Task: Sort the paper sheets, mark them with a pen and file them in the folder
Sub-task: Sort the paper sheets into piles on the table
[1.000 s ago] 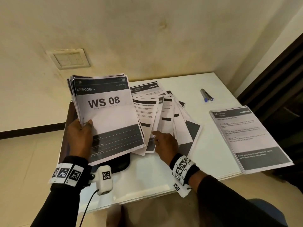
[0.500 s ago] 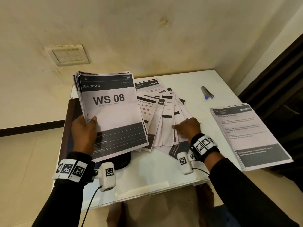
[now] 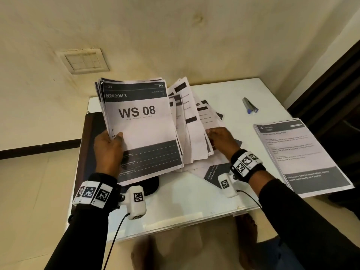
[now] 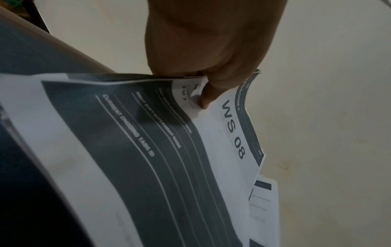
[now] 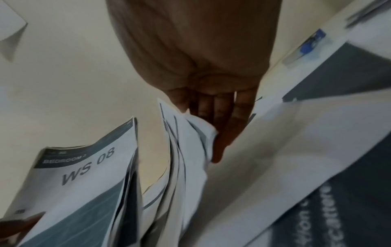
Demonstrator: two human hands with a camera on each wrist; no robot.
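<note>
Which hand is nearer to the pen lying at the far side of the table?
Right. The right hand is on the fanned sheets, with the pen beyond it toward the far right corner. The left hand grips the WS 08 stack at the table's left side, much farther away.

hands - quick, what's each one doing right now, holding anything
Left hand: grips the WS 08 stack, thumb on top.
Right hand: gathering the loose fanned sheets; whether its grip has closed on them cannot be told.

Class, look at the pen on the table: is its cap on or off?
Capped, it seems: the pen lies alone on the white table, blue cap at one end, no tip showing.
</note>
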